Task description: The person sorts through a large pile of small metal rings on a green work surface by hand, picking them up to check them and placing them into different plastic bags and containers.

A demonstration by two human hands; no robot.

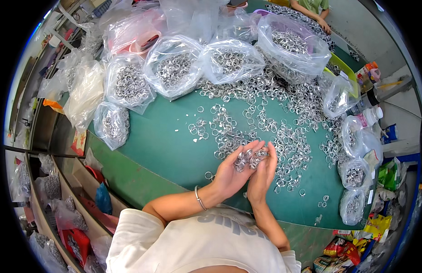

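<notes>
A green desk [165, 145] carries a wide scatter of loose metal rings [265, 123], with clear bags of rings [174, 68] lined up beyond that scatter. Nearer than the scatter, the left hand [231, 170] lies palm up, fingers cupped around a small heap of rings [249, 157]. The right hand [264, 175] presses against it, fingers curled over the heap.

Green-topped work table [165, 145], bright even light; open shelving [61, 182] at left; grey floor [393, 113] at right.

Bright, even light, soft shadows; glare on the plastic bags [174, 68]; fisheye bends the edges, corners black, hands slightly blurred
</notes>
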